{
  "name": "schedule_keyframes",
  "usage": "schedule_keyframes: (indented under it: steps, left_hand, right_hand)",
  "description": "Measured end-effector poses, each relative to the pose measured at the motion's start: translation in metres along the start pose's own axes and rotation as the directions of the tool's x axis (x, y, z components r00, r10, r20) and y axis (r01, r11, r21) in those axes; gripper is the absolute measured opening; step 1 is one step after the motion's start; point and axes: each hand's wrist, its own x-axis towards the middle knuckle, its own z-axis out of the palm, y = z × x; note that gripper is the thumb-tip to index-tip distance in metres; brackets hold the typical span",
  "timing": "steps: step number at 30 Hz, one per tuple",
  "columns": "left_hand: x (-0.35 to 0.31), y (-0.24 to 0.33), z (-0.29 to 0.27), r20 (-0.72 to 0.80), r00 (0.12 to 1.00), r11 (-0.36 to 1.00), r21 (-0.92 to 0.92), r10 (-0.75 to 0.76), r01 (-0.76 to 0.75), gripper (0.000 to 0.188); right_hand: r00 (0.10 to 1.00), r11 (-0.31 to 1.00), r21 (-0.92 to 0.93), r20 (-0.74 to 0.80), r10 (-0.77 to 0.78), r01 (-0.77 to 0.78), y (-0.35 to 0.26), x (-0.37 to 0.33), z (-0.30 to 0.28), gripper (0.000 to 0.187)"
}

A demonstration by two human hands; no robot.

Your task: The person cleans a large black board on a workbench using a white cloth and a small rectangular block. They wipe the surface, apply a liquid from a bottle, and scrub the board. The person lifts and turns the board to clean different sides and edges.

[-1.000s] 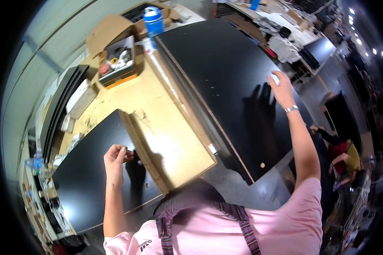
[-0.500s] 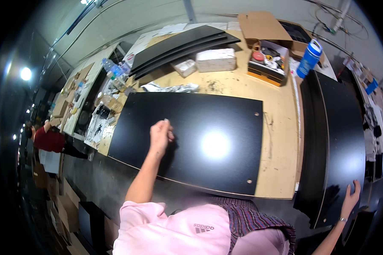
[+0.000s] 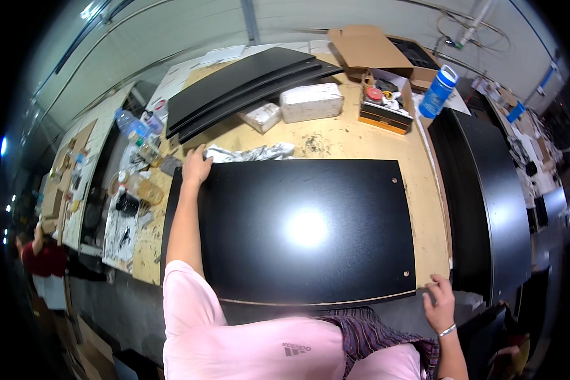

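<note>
A large black rectangular panel [image 3: 253, 240] lies flat on the wooden worktable, its near edge toward me. Two small round holes show near its right end. At the panel's far left, my left hand [image 3: 197, 168] reaches across and closes over the far edge, with the fingertips partly hidden. Close beside those fingers lies a crumpled white-and-dark rag [image 3: 256, 153]. My right hand [image 3: 440, 303] is just off the panel's near right corner, at the table's front edge. Its fingers are apart and hold nothing.
Stacked black panels [image 3: 247, 85] and two white blocks [image 3: 310, 102] sit at the back. A box of small items [image 3: 386, 104] and a blue bottle [image 3: 438, 92] are back right. Bottles [image 3: 133, 130] crowd the left. More black panels [image 3: 510, 209] stand at right. Another person [image 3: 44, 256] is far left.
My left hand has gone from above the panel to its far left edge. My right hand has left the standing panels at right and come to the table's front corner. The view has shifted.
</note>
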Motion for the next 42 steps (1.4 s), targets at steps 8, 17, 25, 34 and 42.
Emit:
schedule_keyframes:
  steps: [8, 17, 25, 34, 42]
  left_hand:
    - [0.067, -0.010, 0.071, 0.126, 0.990, 0.998, -0.003, 0.068, -0.068, 0.025]
    - [0.008, 0.212, -0.003, -0.014, 0.893, 0.201, -0.973, 0.449, -0.116, 0.015]
    - [-0.153, 0.445, -0.069, 0.147, 0.671, -0.156, -0.916, 0.727, 0.370, 0.030]
    - [-0.187, 0.685, -0.080, 0.110, 0.563, -0.159, -0.899, 0.819, 0.408, 0.027]
    - [-0.251, 0.776, 0.088, 0.386, 0.167, 0.353, -0.483, 0.907, -0.802, 0.052]
  right_hand:
    - [0.927, 0.928, -0.021, -0.047, 0.372, -0.373, -0.028, -0.101, 0.014, 0.019]
    - [0.719, 0.928, -0.050, -0.648, 0.251, -0.370, 0.043, -0.096, -0.063, 0.008]
    - [0.605, 0.801, -0.092, -0.708, 0.365, -0.592, 0.193, -0.067, -0.162, 0.018]
    - [0.594, 0.710, -0.133, -0.664, 0.454, -0.692, 0.364, -0.086, -0.183, 0.049]
    - [0.653, 0.666, -0.213, -0.543, 0.528, -0.715, 0.357, -0.052, -0.162, 0.058]
